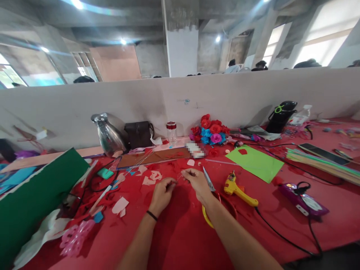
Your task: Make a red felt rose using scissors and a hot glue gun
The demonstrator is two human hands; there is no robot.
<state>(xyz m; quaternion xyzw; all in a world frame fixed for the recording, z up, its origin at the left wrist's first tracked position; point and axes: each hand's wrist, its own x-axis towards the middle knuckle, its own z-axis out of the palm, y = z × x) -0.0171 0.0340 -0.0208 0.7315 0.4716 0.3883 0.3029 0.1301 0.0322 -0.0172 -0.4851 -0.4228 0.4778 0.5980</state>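
Note:
Over the middle of the red table (180,228), my left hand (163,193) has its fingers curled and pinched together, with a black band at the wrist. My right hand (197,183) is closed in a pinch a short way to the right. Something thin and clear seems to show between the fingertips, too fine to make out. Beside my right hand lie scissors (208,179), their blades pointing away and their handles partly under my forearm. A yellow glue gun (239,191) rests farther right. Pink paper scraps (152,177) lie beyond my left hand.
Paper flowers (215,129), a glass jar (171,133), a dark bag (138,134) and a metal flask (108,137) line the partition. A green board (42,202) stands left. Green paper (255,163), a purple power socket (303,200) and its cable lie right.

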